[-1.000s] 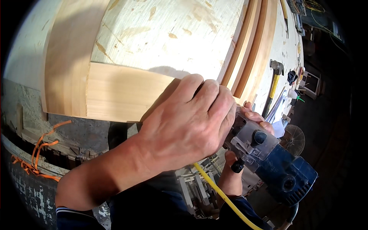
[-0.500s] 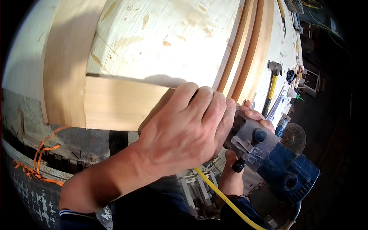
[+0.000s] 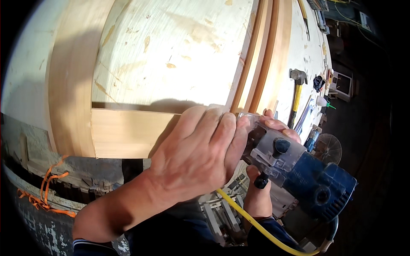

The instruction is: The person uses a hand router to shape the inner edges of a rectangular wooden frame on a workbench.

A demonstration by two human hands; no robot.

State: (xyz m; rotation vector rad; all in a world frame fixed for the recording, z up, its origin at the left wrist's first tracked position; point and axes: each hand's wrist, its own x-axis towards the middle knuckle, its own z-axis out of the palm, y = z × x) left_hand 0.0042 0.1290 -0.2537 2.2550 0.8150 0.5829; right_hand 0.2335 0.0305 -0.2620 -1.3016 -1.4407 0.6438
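My left hand (image 3: 194, 149) is closed over a pale wooden crosspiece (image 3: 132, 132), its fingertips curled over the far edge and its thumb hidden. Tight against that hand's right side is a blue trim router (image 3: 320, 183) with a clear plastic base, lying on its side with its base toward the wood. Fingers of my right hand (image 3: 257, 200) show beyond the router base, and its thumb is on the near side, so it grips the tool. The router's bit cannot be seen. At the left, the crosspiece meets a wide upright board (image 3: 72, 94).
Grooved wooden strips (image 3: 267, 55) run along the white, stained bench top (image 3: 171, 47). A yellow-handled hammer (image 3: 297, 94) lies right of them. The yellow cord (image 3: 252, 222) loops below my hands. Orange straps (image 3: 47, 187) hang at lower left; a round wire fan guard (image 3: 328, 149) stands at right.
The view has shifted a little, so the boards' near edge sits lower and the hammer further left. Both hands keep their grips on the crosspiece and the router.
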